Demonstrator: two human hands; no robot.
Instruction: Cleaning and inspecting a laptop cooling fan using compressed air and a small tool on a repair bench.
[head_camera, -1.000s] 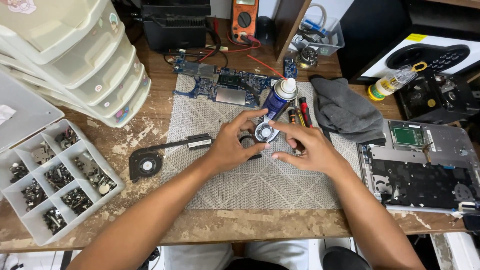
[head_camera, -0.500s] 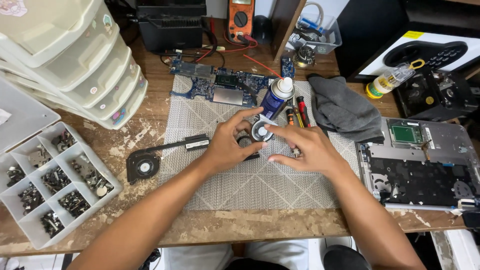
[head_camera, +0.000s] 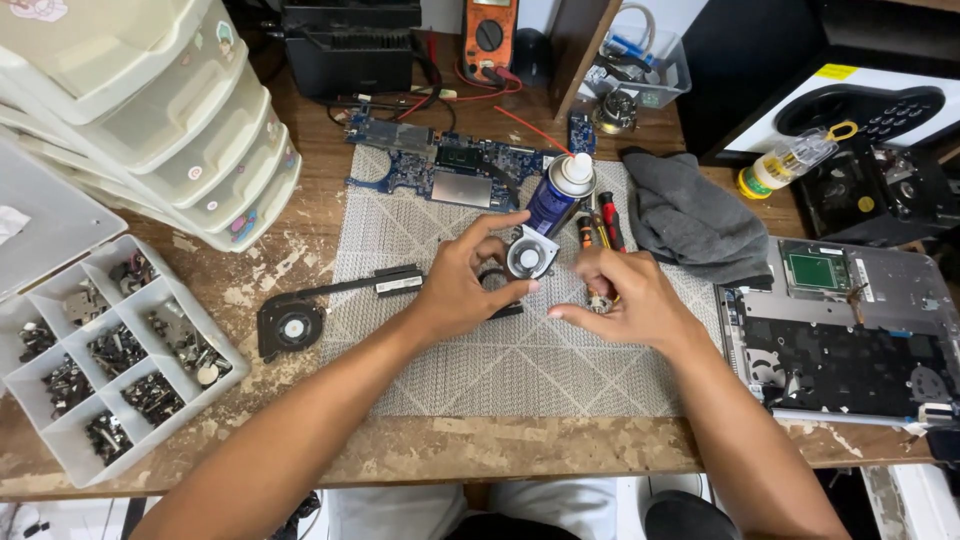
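Small round fan (head_camera: 528, 258), pale hub up, at centre frame just above the grey woven mat (head_camera: 500, 370), in front of the blue spray can (head_camera: 558, 195). Pinched at its left edge by the left hand (head_camera: 455, 290), thumb below, forefinger arched over the top, other fingers curled beside a dark bracket on the mat.

Right hand (head_camera: 630, 300) just right of centre, fingers bunched and pressed together around a tiny part (head_camera: 598, 302), too small to tell what kind. Compared with a second ago, drawn a little off to the right: a clear gap now between its thumb tip and the fan, where both hands were crowded over the same piece. Fan itself hardly shifted, so held now by the left hand alone, with the two pieces apart.

Around them: screwdrivers (head_camera: 603, 225) just right of the can, grey cloth (head_camera: 690, 220) further right, bare circuit board (head_camera: 450, 170) along the mat's top edge, a second black fan (head_camera: 292, 325) with its flat pipe at the mat's left edge. Compartment tray (head_camera: 110, 300) of screws at lower left, stacked plastic drawers (head_camera: 150, 120) at upper left, opened laptop base (head_camera: 850, 330) at right, orange meter (head_camera: 488, 35) at top centre, all untouched and well apart from both hands
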